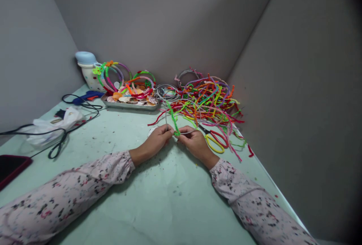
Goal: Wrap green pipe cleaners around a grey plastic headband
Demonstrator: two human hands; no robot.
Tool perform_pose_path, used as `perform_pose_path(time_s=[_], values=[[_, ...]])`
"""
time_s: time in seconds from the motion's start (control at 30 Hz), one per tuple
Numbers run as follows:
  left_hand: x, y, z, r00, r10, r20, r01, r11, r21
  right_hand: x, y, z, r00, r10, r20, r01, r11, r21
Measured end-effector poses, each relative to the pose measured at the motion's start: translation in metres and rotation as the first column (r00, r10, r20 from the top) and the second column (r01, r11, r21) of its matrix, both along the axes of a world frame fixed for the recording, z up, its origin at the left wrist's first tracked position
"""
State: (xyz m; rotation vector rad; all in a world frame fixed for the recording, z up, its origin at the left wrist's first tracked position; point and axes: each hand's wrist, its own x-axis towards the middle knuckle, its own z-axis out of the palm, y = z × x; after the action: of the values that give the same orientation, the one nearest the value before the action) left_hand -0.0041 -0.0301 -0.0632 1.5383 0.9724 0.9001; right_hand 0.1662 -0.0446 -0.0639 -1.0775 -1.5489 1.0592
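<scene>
My left hand (pixel 160 138) and my right hand (pixel 195 141) meet over the middle of the table, fingertips pinched close together. Between them is a green pipe cleaner (pixel 173 116), one length sticking up and away from me, its lower end bunched at my fingers. A thin grey wire hoop (pixel 186 133) runs through both hands and arches beyond them. The left fingers close on the hoop where the green piece starts; the right thumb and fingers pinch the hoop and the green end. Scissors (pixel 217 141) with red and yellow handles lie beside my right hand.
A tangled heap of coloured pipe cleaners (pixel 212 98) lies at the back right. A metal tray (pixel 131 106) of shells and wrapped hoops stands behind, near a white bottle (pixel 92 77) with a blue lid. Leftward are a black cable (pixel 66 132), a plastic bag (pixel 53 126) and a phone (pixel 13 167).
</scene>
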Motion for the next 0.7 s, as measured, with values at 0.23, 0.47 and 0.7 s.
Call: perform_pose_path(time_s=[0.23, 0.47, 0.7], values=[[0.0001, -0.0004, 0.0033, 0.997, -0.031, 0.068, 0.034, 0.998, -0.048, 0.0005, -0.0016, 0.0004, 1.0, 0.005, 0.001, -0.005, 1.0, 0.015], [0.0012, -0.0027, 0.0078, 0.984, -0.051, 0.171, 0.075, 0.988, -0.134, 0.0008, -0.0044, 0.0047, 1.0, -0.006, 0.029, 0.005, 1.0, 0.02], [-0.0005, -0.001, 0.0066, 0.988, -0.059, 0.142, 0.07, 0.995, -0.077, 0.0013, -0.0044, 0.0041, 0.999, -0.039, 0.039, 0.037, 0.999, 0.04]])
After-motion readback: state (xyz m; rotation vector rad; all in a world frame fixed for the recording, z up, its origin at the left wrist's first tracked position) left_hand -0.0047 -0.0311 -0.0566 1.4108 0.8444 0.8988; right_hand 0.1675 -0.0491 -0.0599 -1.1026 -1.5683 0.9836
